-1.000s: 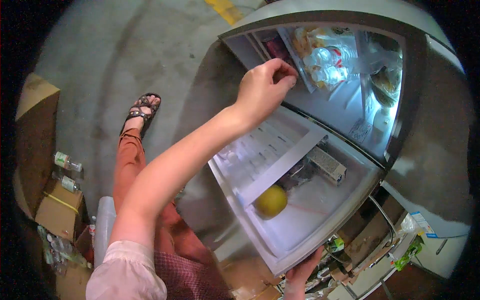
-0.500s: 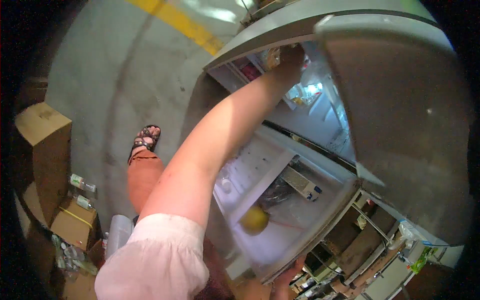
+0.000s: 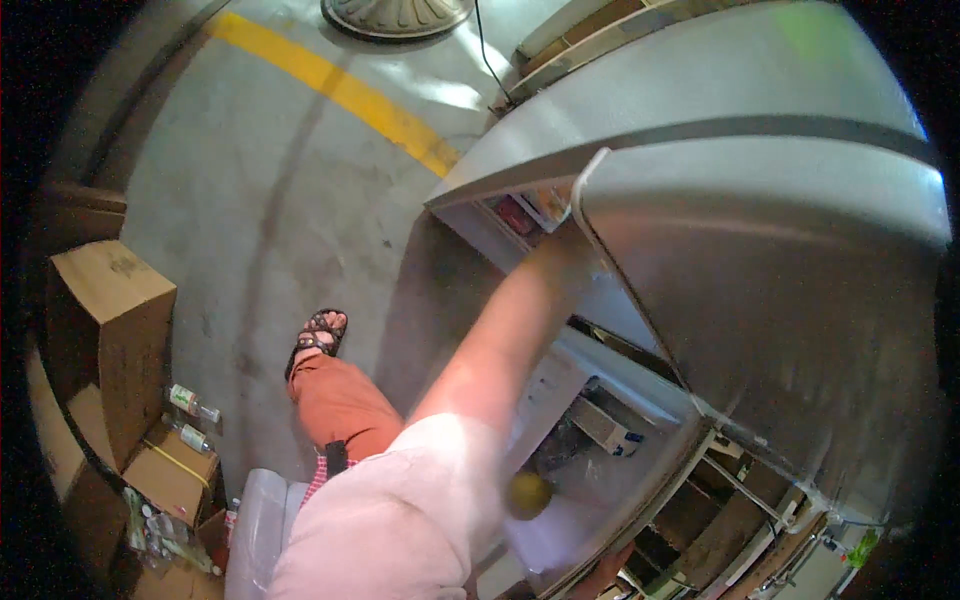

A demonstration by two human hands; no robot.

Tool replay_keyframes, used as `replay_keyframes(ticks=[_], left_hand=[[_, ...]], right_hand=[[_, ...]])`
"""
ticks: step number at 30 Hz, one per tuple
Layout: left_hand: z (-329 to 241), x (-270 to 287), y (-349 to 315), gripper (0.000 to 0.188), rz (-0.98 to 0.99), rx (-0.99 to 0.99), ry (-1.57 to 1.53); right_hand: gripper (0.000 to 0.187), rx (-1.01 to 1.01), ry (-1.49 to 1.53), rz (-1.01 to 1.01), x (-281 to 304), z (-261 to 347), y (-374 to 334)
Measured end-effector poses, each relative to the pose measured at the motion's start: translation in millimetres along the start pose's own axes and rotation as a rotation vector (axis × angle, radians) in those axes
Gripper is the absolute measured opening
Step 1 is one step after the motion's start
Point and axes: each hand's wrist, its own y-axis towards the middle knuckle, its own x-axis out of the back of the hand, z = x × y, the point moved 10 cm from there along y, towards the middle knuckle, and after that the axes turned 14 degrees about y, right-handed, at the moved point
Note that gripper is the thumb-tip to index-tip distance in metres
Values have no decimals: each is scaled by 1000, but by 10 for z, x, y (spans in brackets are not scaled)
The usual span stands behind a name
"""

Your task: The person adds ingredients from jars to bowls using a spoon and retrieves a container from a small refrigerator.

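Observation:
My left forearm (image 3: 490,335), in a pale pink sleeve, reaches across into the upper compartment (image 3: 470,235) of a grey refrigerator. Its door (image 3: 760,310) stands partly open and covers my left hand, so the fingers do not show. Red packaging (image 3: 514,215) lies near the wrist. Below is a pulled-out white drawer (image 3: 545,385) holding a yellow-green round fruit (image 3: 528,496), a small carton (image 3: 607,428) and a crumpled plastic bag (image 3: 565,448). Near the lower picture edge, my right hand (image 3: 608,572) shows only in part beside the drawer front; its grip is unclear.
On the left stand cardboard boxes (image 3: 135,360), with plastic bottles (image 3: 190,402) lying beside them. A yellow stripe (image 3: 330,85) crosses the grey floor. A round ornate base (image 3: 398,18) and a dark cord (image 3: 486,45) are at the top. Shelving (image 3: 700,510) fills the lower right.
My left hand, visible inside the compartment before, is now hidden behind the door. The compartment's visible opening is narrower, and the whole view has shifted.

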Motion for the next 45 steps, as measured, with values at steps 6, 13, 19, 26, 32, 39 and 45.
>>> replay_keyframes(ticks=[6,13,19,26,32,39,45], left_hand=[[-43,102,-13,60,59,94,-119],[-208,313,-287,68,165,198,-227],[-155,384,-787,76,261,241,-329],[-125,1012,-1555,74,118,234,-267],[-652,1900,-3057,72,39,299,-192],[-1683,2581,-4609,70,-345,81,-110],[-2325,1663,-5692,82,-372,66,72]], right_hand=[[66,-75,16,-40,8,-101,18],[68,-65,16,-39,52,-185,-58],[68,-221,51,-127,-76,-90,-260],[60,-220,103,12,-37,-374,-407],[64,-502,533,-275,-882,49,-614],[63,-407,699,413,-1416,562,-946],[62,348,-218,934,-2426,2730,-1358]])
